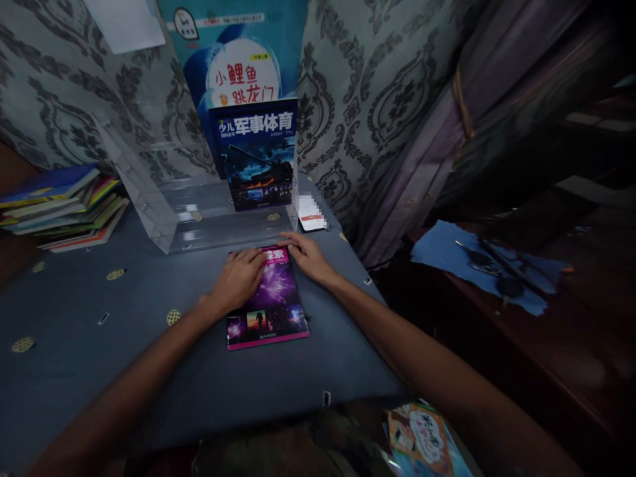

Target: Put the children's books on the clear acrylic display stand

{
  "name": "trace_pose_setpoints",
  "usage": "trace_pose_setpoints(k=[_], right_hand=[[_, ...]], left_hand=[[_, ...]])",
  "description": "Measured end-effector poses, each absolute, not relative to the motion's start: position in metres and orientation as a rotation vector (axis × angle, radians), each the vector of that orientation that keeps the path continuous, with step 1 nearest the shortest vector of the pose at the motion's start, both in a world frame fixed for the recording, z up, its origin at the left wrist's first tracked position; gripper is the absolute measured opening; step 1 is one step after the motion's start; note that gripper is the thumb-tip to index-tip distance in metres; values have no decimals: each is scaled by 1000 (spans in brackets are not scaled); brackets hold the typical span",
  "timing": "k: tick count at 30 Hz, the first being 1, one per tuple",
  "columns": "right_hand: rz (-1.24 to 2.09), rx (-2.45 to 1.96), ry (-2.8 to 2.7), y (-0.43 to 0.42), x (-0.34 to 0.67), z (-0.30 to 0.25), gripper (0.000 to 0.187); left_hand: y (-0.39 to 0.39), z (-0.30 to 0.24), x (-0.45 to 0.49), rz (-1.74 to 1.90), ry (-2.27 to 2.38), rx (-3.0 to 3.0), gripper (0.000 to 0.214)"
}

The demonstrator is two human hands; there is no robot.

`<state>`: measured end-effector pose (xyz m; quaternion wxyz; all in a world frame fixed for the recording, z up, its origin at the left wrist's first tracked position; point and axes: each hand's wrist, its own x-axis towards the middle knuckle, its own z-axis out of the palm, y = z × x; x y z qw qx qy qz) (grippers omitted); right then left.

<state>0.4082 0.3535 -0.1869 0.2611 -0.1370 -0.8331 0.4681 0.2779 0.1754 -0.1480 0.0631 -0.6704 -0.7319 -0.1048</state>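
Note:
A purple-and-magenta book (271, 305) lies flat on the blue-grey tablecloth (74, 344) in front of me. My left hand (238, 278) rests on the book's upper left part, fingers curled down onto the cover. My right hand (307, 255) grips the book's top right corner, fingers bent over the edge. Just behind the book stands a clear acrylic display rack (163, 199). In the rack a dark blue book (258, 156) with a tank picture stands upright, with a taller light blue book (238, 59) behind it.
A stack of thin colourful books (64, 205) lies at the table's left. A small white card (311, 213) sits to the right of the rack. Patterned curtains hang behind. More books (424, 440) lie low at my right. A dark wooden surface with blue cloth (477, 265) stands right.

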Motion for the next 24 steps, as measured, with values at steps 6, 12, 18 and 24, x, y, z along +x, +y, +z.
trace_pose_setpoints(k=[6,12,18,24], right_hand=[[1277,-357,-2248,352,408,-187,42],[1202,-320,-2285,350,408,-186,41],[1138,-321,-2286,347,410,-183,41],[1144,-343,-2276,347,408,-183,39]], left_hand=[[193,-161,290,-404,-2158,-2183,40],[191,-160,286,-407,-2165,-2221,44],[186,-154,282,-397,-2092,-2315,42],[178,-151,282,-377,-2217,-1984,36]])
